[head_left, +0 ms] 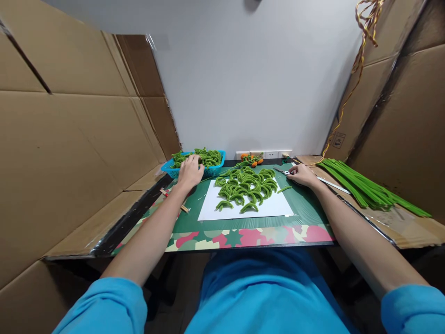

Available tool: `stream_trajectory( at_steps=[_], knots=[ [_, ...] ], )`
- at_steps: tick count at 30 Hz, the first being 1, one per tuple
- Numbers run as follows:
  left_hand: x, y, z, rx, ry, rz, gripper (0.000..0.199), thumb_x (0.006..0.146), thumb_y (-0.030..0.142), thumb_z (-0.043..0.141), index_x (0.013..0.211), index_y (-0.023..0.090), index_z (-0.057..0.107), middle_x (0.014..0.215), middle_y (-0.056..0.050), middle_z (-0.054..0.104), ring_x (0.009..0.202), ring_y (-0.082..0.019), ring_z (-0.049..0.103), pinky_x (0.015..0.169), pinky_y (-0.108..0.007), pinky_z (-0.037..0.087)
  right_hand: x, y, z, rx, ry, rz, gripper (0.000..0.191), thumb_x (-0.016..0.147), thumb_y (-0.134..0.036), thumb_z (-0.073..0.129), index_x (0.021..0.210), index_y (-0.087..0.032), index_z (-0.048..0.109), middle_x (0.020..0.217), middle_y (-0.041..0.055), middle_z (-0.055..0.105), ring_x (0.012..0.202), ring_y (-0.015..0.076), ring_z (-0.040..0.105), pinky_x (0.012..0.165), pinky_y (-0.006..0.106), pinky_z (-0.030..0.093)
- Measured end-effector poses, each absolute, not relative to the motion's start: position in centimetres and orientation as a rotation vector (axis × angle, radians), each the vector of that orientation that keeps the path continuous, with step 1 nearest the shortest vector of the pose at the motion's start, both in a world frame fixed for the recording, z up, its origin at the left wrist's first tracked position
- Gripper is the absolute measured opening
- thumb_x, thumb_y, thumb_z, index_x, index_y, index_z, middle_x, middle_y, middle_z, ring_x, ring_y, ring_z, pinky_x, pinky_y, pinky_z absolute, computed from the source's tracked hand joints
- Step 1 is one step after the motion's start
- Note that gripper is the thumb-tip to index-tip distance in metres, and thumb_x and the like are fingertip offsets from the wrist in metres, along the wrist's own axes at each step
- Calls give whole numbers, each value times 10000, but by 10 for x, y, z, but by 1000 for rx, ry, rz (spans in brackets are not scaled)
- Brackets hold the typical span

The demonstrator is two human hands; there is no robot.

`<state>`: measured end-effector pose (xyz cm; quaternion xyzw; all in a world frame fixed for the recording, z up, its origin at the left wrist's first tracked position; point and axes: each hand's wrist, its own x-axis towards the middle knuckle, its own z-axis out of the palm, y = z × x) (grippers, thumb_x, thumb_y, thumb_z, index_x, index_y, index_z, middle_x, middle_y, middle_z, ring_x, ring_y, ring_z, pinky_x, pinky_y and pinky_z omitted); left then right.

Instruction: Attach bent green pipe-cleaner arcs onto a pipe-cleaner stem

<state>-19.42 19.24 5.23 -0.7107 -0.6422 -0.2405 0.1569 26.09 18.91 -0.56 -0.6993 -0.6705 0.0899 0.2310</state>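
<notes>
My left hand [190, 172] is at the front rim of a blue plastic basket [217, 170], its fingers bent over the edge and the thumb on the near side; the fingertips are partly hidden. Short green fuzzy pipe cleaner pieces [211, 157] fill the basket. On the right of the green mat, my right hand [303, 176] is closed around the handles of small scissors [287, 173], whose blades point left. Between my hands, many curved green pipe cleaner bundles [239, 189] lie on a white sheet [219, 214] and just beyond its back edge.
Orange pipe cleaner flowers [255, 161] lie behind the sheet. Long green pipe cleaners [361, 183] rest on cardboard at right, beside a metal ruler [334, 184]. Thin wooden sticks [184, 208] are near my left forearm. Cardboard walls [86, 130] flank the table; twisted wire [361, 60] hangs at right.
</notes>
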Motion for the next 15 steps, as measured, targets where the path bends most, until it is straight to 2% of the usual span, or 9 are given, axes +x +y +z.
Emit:
stream_trajectory(
  at_steps=[5, 9, 15],
  knots=[
    [-195, 193, 51, -1987, -1909, -739, 322, 977, 280, 439, 1229, 177, 612, 1388, -170, 617, 1303, -326, 565, 1142, -463, 412, 254, 185, -9, -1909, -1826, 180, 303, 889, -432, 701, 1059, -200, 796, 1020, 94, 770, 996, 280, 682, 820, 351, 415],
    [-194, 194, 50, -1983, -1916, -746, 325, 972, 274, 433, 1223, 167, 610, 1389, -172, 611, 1285, -323, 575, 1141, -460, 417, 250, 187, -11, -1878, -1836, 137, 284, 929, -424, 669, 1025, -184, 788, 1055, 119, 769, 1060, 301, 676, 859, 368, 420],
    [-197, 203, 53, -1972, -1911, -763, 343, 972, 299, 438, 1238, 166, 608, 1365, -162, 613, 1297, -321, 562, 1144, -452, 409, 251, 197, -7, -1839, -1831, 131, 217, 917, -383, 693, 975, -196, 787, 1063, 76, 784, 1008, 234, 683, 830, 297, 446]
  ],
)
